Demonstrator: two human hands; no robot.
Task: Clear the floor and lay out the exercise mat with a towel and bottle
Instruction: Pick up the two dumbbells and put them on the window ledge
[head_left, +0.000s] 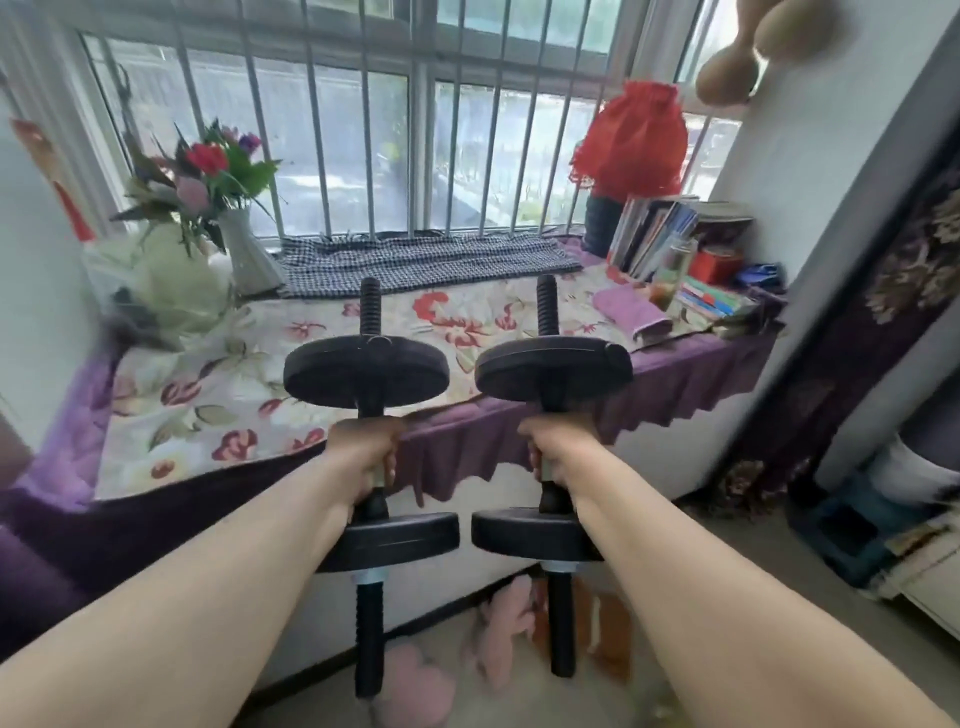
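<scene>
L hand is clenched round the bar of one black dumbbell and R hand round the bar of a second dumbbell, both held upright side by side in front of a window ledge w/ a floral cloth over a purple cover, lower plates nearly touching. On the ledge: white vase of flowers at left, checked cloth by the barred window, folded purple towel and a bottle at right beside a stack of books (spine text too blurred to read) and a red fabric lamp. Pink slippers lie on the floor below, between the arms.
</scene>
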